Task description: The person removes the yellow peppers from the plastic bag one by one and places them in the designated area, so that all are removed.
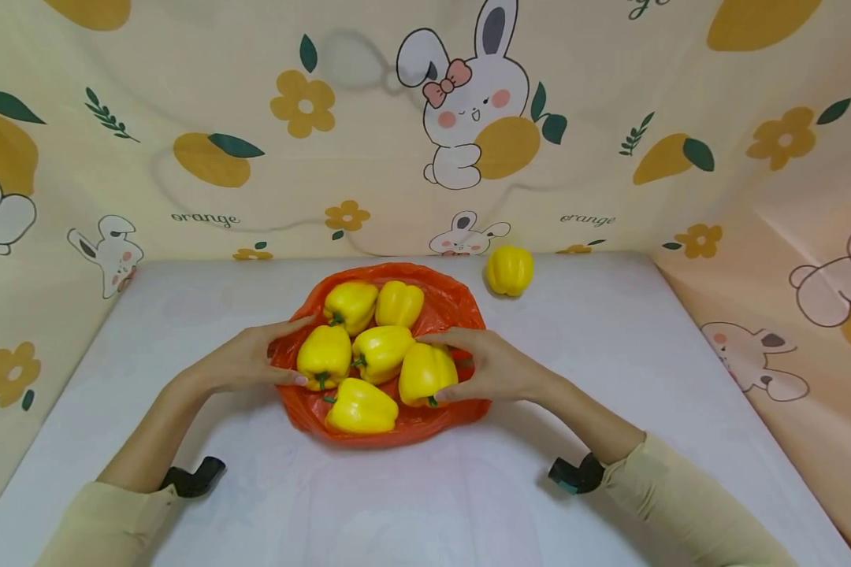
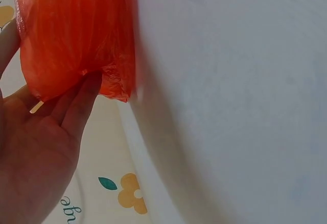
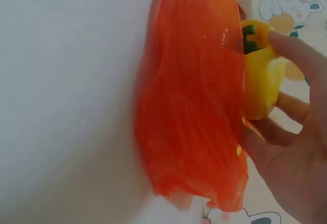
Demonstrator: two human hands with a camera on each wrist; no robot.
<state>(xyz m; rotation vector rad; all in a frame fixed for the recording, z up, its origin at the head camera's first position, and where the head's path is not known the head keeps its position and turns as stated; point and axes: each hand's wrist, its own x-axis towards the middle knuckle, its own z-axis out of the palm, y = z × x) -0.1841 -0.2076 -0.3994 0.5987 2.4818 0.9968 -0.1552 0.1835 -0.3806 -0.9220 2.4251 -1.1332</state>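
Note:
A red plastic bag (image 1: 454,421) with a wide mouth stands on the table, holding several yellow bell peppers (image 1: 362,407). My left hand (image 1: 251,361) holds the bag's left side, its thumb over the rim; in the left wrist view other fingers (image 2: 84,99) press the bag's outer wall. At the bag's right side, my right hand (image 1: 492,364) grips a yellow bell pepper (image 1: 424,374), thumb by its stem. This bell pepper (image 3: 263,83) shows above the rim in the right wrist view. Part of the right hand's grip is hidden.
One more yellow bell pepper (image 1: 509,271) stands beyond the bag, near the table's back edge. A pale table (image 1: 397,504) lies under everything. Printed cloth (image 1: 369,173) with rabbits and fruit hangs behind and along both sides.

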